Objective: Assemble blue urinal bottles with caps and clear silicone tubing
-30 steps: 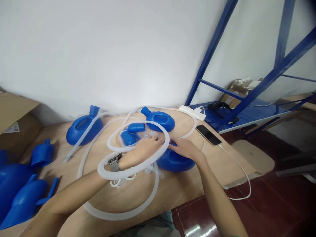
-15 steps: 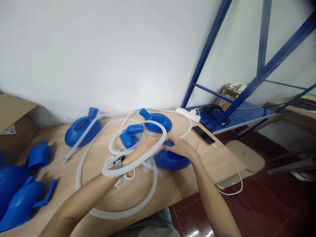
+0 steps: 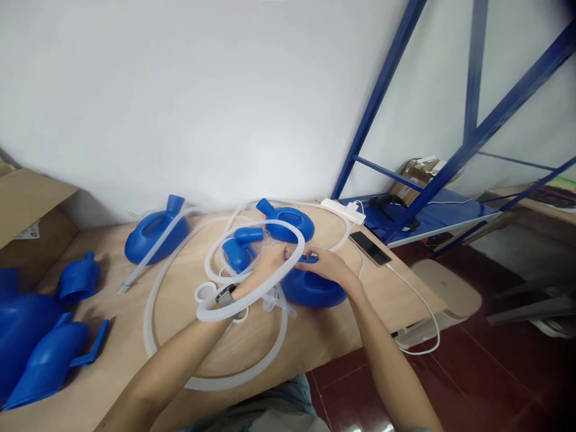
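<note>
Matt bare plywood tabletop (image 3: 112, 354), smooth blue plastic vessels (image 3: 310, 288), translucent soft white tubing (image 3: 252, 294), glossy dark red floor tiles (image 3: 472, 384), blue painted metal shelf frame (image 3: 382, 90)

No text, brand or number can be read anywhere. The white label on the brown cardboard box (image 3: 27, 231) at the left edge bears dark print, but it is too small and blurred to make out.

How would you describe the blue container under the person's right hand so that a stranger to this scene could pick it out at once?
Start at the wooden table against the white wall. Near its front right part, beside the coiled translucent tubing, lies a blue container under the person's right hand. The other blue containers lie further back or far left, and no hand rests on them.
</note>
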The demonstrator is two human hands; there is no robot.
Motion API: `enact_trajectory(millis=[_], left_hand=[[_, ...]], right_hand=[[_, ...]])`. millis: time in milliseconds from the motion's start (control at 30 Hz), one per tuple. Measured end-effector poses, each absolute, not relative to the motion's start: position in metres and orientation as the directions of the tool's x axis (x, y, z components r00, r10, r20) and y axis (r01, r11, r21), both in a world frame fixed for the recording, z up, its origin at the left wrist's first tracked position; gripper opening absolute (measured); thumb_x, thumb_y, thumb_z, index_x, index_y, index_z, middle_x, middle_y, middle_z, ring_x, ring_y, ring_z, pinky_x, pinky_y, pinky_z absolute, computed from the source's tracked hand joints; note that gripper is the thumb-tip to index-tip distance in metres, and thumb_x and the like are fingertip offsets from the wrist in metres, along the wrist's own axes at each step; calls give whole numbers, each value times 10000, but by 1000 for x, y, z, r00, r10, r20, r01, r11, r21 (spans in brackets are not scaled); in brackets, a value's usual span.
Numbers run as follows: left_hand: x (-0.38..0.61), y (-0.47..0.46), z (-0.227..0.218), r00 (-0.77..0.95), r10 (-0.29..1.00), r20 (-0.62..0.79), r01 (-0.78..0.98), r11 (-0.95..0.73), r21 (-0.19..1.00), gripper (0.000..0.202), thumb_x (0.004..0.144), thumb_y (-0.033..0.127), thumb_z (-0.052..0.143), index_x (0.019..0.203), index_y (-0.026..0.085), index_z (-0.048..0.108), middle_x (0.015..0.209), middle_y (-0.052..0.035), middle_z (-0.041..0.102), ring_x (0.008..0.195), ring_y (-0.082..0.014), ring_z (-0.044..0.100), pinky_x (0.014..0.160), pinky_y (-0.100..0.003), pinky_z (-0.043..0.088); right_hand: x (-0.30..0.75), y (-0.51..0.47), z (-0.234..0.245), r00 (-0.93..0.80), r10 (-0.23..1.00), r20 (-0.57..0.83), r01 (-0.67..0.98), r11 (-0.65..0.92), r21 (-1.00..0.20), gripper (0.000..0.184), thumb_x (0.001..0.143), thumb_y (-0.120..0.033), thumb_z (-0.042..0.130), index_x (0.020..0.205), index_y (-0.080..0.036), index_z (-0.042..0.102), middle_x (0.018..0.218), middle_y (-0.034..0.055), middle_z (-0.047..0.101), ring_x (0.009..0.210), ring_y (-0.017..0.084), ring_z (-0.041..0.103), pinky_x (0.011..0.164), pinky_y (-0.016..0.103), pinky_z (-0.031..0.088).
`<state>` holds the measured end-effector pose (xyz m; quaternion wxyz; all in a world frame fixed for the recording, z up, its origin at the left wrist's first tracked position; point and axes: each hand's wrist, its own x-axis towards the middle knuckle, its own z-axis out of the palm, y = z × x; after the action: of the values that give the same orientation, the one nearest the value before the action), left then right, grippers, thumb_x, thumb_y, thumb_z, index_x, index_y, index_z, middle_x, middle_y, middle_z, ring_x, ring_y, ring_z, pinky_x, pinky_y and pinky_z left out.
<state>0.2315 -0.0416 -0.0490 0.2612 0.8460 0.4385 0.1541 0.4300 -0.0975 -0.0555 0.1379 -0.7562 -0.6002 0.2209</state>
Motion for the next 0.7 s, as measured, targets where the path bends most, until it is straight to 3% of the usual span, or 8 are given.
enact_trajectory(millis=[100, 200, 300, 367, 433, 567, 633, 700], left_hand=[[226, -50, -44, 596, 794, 120, 652, -565, 506, 431, 1002, 338, 602, 1404, 188, 568, 1318, -153, 710, 1173, -336, 701, 967, -441, 539], [213, -63, -45, 612, 770, 184, 659, -624, 420, 483, 1016, 286, 585, 1484, 178, 532, 1486, -195, 616, 1421, -394, 546, 1199, -590, 375], [181, -78, -61, 710, 651, 267, 593, -758, 270, 490, 1023, 197, 535, 1513, 211, 539, 1620, -202, 507, 1536, -412, 427, 1265, -689, 228], [145, -89, -79, 802, 489, 344, 466, -872, 152, 495, 1028, 180, 511, 1519, 236, 546, 1683, -193, 433, 1576, -414, 371, 1267, -702, 231], [104, -98, -96, 835, 415, 363, 391, -910, 141, 482, 1031, 202, 532, 1507, 272, 569, 1696, -164, 425, 1579, -398, 371, 1276, -672, 263], [34, -110, -110, 767, 558, 317, 405, -804, 435, 368, 1051, 282, 560, 1405, 263, 657, 1606, -155, 542, 1506, -348, 485, 1258, -551, 382], [18, -112, -109, 640, 731, 236, 419, -590, 690, 410, 1041, 374, 607, 1439, 277, 629, 1582, -142, 568, 1474, -340, 520, 1244, -524, 404], [16, -109, -106, 477, 877, 55, 301, -222, 927, 501, 1033, 486, 608, 1482, 265, 572, 1548, -148, 600, 1416, -335, 580, 1192, -505, 460]], right_hand=[[431, -98, -63, 220, 969, -108, 855, -245, -457, 496, 812, -750, 721, 926, -268, 680, 949, 48, 798, 937, 297, 746, 752, 318, 470], [439, -97, -71, 245, 967, -71, 862, -250, -441, 460, 829, -719, 703, 925, -269, 690, 942, 60, 799, 942, 301, 747, 743, 318, 472], [454, -95, -78, 290, 957, -17, 854, -267, -448, 484, 869, -734, 625, 964, -267, 713, 906, 63, 793, 894, 304, 747, 726, 335, 485], [463, -96, -79, 273, 962, 8, 857, -240, -456, 482, 899, -719, 584, 987, -266, 723, 886, 59, 784, 857, 304, 745, 713, 349, 502], [467, -97, -75, 213, 977, 27, 863, -175, -474, 484, 915, -699, 572, 1063, -265, 729, 876, 56, 766, 841, 301, 742, 718, 367, 533], [458, -97, -54, 30, 985, 168, 882, 53, -469, 677, 879, -660, 661, 1417, -252, 618, 1086, 86, 758, 1031, 330, 739, 933, 471, 580], [447, -91, -41, -91, 970, 227, 879, 186, -439, 693, 894, -617, 671, 1485, -266, 578, 1217, 103, 745, 1172, 345, 705, 1055, 527, 541], [436, -81, -29, -171, 958, 229, 845, 262, -465, 562, 962, -556, 596, 1451, -279, 620, 1260, 102, 752, 1232, 337, 690, 1103, 536, 521]])
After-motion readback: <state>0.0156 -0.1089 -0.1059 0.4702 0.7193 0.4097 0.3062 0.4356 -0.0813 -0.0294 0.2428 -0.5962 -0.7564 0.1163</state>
